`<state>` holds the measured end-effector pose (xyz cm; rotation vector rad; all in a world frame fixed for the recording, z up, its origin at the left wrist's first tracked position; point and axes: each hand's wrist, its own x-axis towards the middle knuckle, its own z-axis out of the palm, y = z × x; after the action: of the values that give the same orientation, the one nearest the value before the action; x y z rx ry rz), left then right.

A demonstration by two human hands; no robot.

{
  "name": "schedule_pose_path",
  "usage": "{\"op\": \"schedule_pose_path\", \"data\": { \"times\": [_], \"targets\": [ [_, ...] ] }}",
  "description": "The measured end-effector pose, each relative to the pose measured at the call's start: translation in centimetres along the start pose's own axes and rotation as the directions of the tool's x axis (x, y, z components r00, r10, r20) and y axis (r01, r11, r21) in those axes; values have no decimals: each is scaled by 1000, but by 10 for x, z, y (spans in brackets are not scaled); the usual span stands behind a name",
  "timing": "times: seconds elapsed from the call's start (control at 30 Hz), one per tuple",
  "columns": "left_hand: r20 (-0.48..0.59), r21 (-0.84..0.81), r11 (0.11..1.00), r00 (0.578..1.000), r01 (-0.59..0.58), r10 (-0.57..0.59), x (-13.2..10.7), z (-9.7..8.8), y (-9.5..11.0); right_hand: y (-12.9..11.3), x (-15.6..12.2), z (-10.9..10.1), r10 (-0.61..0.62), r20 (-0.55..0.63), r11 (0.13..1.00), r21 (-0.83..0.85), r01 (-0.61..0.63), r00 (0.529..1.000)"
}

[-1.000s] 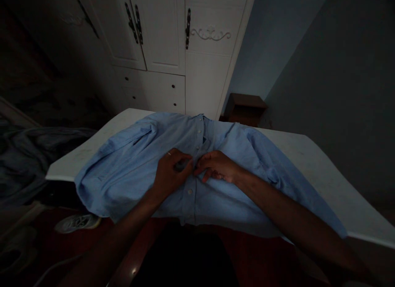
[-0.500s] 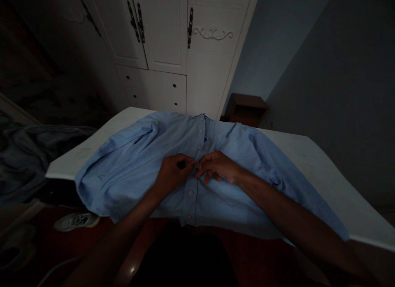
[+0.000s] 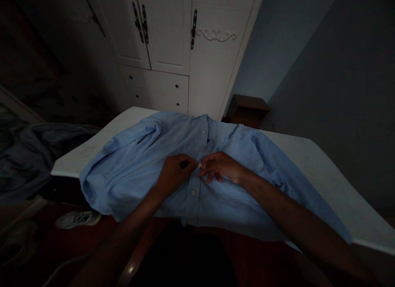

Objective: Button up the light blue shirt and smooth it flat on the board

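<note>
A light blue button-up shirt (image 3: 135, 172) lies spread across a white board, its sleeves out to both sides. Down its middle runs the placket with pale buttons, several of them fastened or lying along it. My left hand (image 3: 175, 172) pinches the placket edge between thumb and forefinger. Right beside it, my right hand (image 3: 222, 165) holds a small white button (image 3: 200, 165) at its fingertips, the other fingers loosely curled over the cloth. Below both hands another button (image 3: 194, 192) shows on the placket.
The white board (image 3: 321, 172) reaches past the shirt on both sides. Behind it stands a white wardrobe (image 3: 166, 36), with a brown open cabinet (image 3: 248, 108) to its right. Dark cloth (image 3: 43, 151) heaps at left; a sneaker (image 3: 78, 219) sits on the red floor.
The white button now shows between my hands, at my right fingertips. Both hands stay at the same part of the placket. The whole view has shifted slightly.
</note>
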<state>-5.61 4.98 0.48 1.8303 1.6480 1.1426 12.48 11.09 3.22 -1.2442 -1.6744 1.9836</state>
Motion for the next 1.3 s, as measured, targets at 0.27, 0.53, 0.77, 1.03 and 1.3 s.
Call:
{"op": "schedule_pose_path", "data": {
  "times": [0.27,0.53,0.77,1.03,1.3],
  "targets": [
    [67,89,991,993,-99,94,0,-2,-2,5,1,12,-178,-138,943,-306,129,974],
    [118,307,920,969,-242,216,-4,-6,-5,16,10,-5,-506,-159,689,-665,286,848],
    [73,547,825,989,-145,125,-14,-35,-26,28,-2,3,-571,-131,528,-815,240,811],
    [219,606,762,969,-228,116,-7,-68,-58,73,-57,-20,-625,46,146,-974,175,780],
    [260,622,745,961,-243,96,-6,-74,-62,96,-81,-42,-545,8,106,-991,79,838]
  ]
}}
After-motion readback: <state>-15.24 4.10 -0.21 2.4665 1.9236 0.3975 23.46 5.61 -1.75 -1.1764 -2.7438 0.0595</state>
